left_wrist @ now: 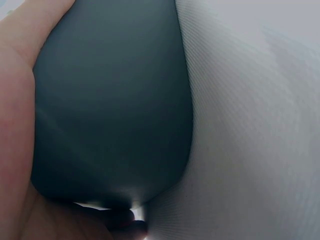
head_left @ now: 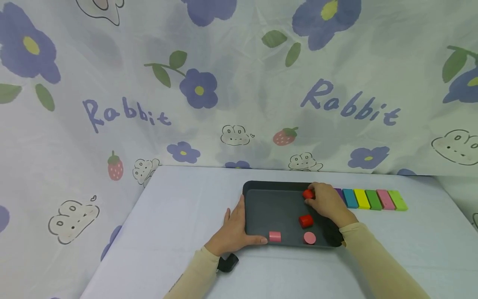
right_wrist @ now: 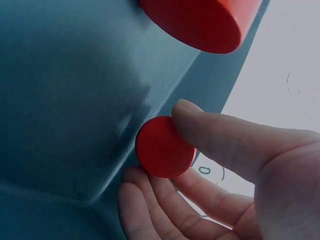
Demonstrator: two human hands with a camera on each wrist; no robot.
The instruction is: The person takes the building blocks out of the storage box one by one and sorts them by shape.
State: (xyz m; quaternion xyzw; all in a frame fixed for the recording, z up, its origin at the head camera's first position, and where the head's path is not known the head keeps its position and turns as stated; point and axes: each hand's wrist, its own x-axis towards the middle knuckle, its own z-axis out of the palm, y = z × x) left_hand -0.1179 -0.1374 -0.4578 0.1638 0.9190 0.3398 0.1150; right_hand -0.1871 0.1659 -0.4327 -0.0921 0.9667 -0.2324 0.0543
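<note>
A dark grey rectangular tray [head_left: 270,207] lies on the white cloth. My right hand [head_left: 330,203] is at its far right corner and pinches a small red cylinder [right_wrist: 162,147] between thumb and fingers. Nearer the front, another red cylinder [head_left: 306,221] lies on its side in the tray. Along the front wall are a pink cylinder [head_left: 275,236] on its side and a second pink cylinder [head_left: 309,238] with its round face showing. My left hand [head_left: 235,232] rests against the tray's front left corner, fingers straight along the left side, thumb on the front rim.
Right of the tray runs a row of flat coloured blocks, including blue [head_left: 350,198], yellow [head_left: 361,199] and lime green [head_left: 398,200]; the right hand partly covers its left end. A patterned curtain [head_left: 239,91] hangs behind the table.
</note>
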